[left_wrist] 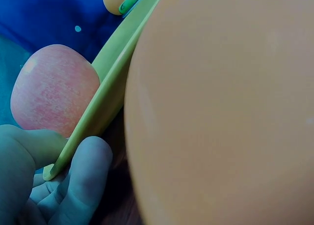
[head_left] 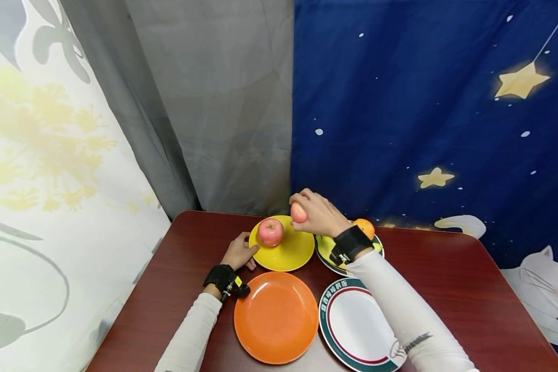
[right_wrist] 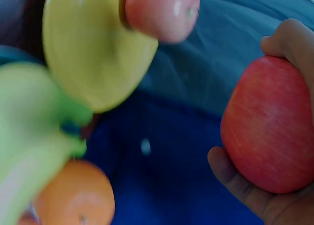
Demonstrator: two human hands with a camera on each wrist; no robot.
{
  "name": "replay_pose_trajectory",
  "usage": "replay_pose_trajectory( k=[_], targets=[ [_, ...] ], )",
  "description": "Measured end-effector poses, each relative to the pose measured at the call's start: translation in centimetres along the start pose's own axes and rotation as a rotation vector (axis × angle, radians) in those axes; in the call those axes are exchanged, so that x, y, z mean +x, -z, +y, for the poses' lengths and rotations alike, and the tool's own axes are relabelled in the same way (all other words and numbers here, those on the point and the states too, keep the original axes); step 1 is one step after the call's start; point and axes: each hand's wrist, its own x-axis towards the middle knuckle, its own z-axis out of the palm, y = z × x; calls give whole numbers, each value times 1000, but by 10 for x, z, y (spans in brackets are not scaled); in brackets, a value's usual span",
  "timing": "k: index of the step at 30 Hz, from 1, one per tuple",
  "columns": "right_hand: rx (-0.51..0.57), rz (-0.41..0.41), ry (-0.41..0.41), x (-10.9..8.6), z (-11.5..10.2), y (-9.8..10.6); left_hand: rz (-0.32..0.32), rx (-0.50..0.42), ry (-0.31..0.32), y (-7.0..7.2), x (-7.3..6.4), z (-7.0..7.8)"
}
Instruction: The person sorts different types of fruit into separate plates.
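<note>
Yellow plate (head_left: 293,256): pinched at its left rim by the left hand (head_left: 239,251), thumb above, fingers beneath. First apple (right_wrist: 270,124): gripped between thumb and fingers of the right hand (head_left: 318,214), held up near the yellow plate. Second apple (head_left: 270,232): set on the yellow plate, just beside the left thumb. Orange dish (head_left: 276,318): placed before the yellow plate. Bananas (right_wrist: 29,126): placed right of it.

A reddish-brown table (head_left: 451,289) bears a yellow plate (head_left: 285,259), an orange plate (head_left: 276,318), a green-rimmed plate (head_left: 359,323) and a partly hidden plate (head_left: 328,265).
</note>
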Motion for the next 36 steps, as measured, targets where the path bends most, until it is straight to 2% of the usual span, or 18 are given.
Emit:
replay_pose_trajectory(
  k=[5, 10, 14, 19, 25, 29, 32, 36],
  targets=[
    [-10, -90, -60, 7, -4, -38, 9, -3, 9, -1, -1, 2],
    [-14, -176, -154, 2, -2, -70, 18, -5, 9, -2, -2, 2],
    [-68, -224, -196, -6, 2, -85, 13, -5, 10, -3, -3, 0],
    [-126, -227, -175, -11, 5, -93, 14, -5, 4, -3, -2, 0],
    [-178, -244, -135, -10, 7, -89, 4, -8, -1, -2, 0, 1],
    [-164, -249, -119, -9, 8, -76, -17, -13, 9, 5, -4, 4],
    [-120, -195, -103, -9, 7, -50, -23, -5, 12, 13, -14, 8],
    [-78, -88, -110, -17, 12, -7, -19, 30, -10, 17, -38, 8]
  ],
)
